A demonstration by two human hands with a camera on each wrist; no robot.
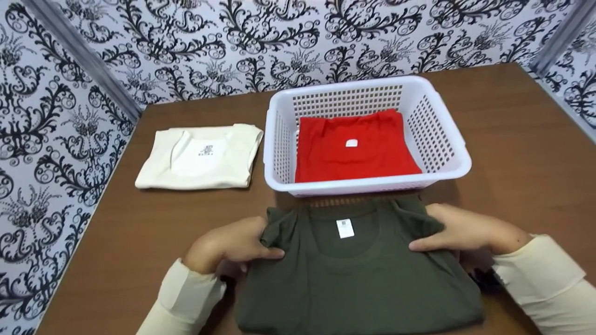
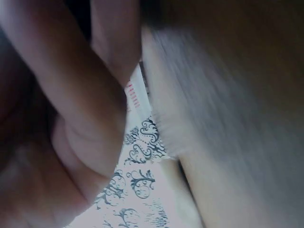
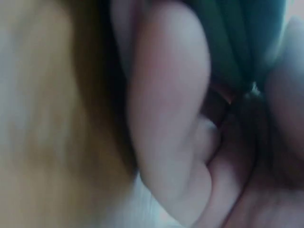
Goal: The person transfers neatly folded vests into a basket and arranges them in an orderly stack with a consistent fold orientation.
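Observation:
A dark olive green T-shirt (image 1: 354, 293) spreads across the near middle in the head view, its round neckline and white label (image 1: 345, 228) facing up. My left hand (image 1: 237, 242) grips the shirt at its left shoulder, thumb on top and the other fingers underneath. On the opposite side my right hand (image 1: 465, 231) holds the right shoulder in the same way. Curled fingers (image 3: 168, 95) lie against the green cloth (image 3: 237, 38) in the right wrist view. In the left wrist view my fingers (image 2: 80, 90) show close up and blurred, the cloth out of sight.
Just beyond the shirt stands a white perforated plastic basket (image 1: 368, 183) with a folded red shirt (image 1: 354, 158) inside. A folded cream shirt (image 1: 200, 160) lies left of it on the brown wooden table (image 1: 526, 153). Patterned panels (image 1: 288, 42) close off the back and sides.

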